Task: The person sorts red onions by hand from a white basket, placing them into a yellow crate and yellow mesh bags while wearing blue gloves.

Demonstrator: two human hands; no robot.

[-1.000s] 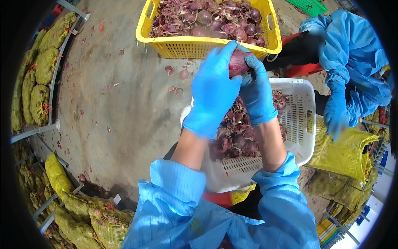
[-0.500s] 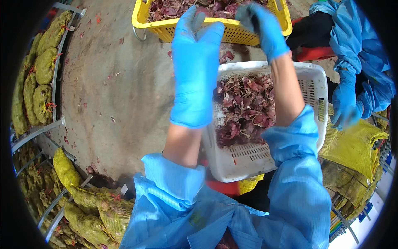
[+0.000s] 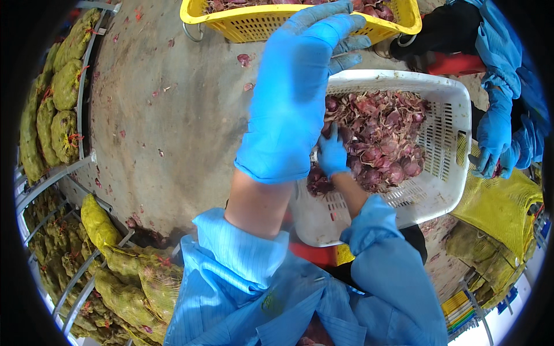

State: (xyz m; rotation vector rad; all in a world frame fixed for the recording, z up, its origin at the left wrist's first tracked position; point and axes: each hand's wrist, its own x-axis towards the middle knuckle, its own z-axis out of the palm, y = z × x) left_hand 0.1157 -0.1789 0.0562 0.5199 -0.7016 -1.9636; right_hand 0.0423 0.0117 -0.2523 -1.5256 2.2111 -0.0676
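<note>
In a blue glove, my left hand [image 3: 291, 95] is raised between the two baskets. Its fingers stretch to the right and stand apart, overlapping the front edge of the yellow basket [image 3: 248, 26] in view; nothing shows in them. My right hand [image 3: 332, 154], also gloved in blue, reaches down inside the white basket [image 3: 453, 190], at the left part of the pile of red onions [image 3: 375, 155]. Its visible fingers are spread and their tips touch the onions. Dry, loose skins lie over much of the pile. More red onions fill the yellow basket.
At right, another person's gloved hands [image 3: 493, 147] hold something small and dark red. Yellow mesh sacks [image 3: 496, 199] lie below them. Full mesh sacks [image 3: 63, 132] stand on metal racks at left. Onion skins are scattered on the concrete floor [image 3: 173, 115].
My right hand has come back from the yellow basket down into the white basket. My left hand has shifted right, fingers now pointing rightward. More whole onions show in the white basket.
</note>
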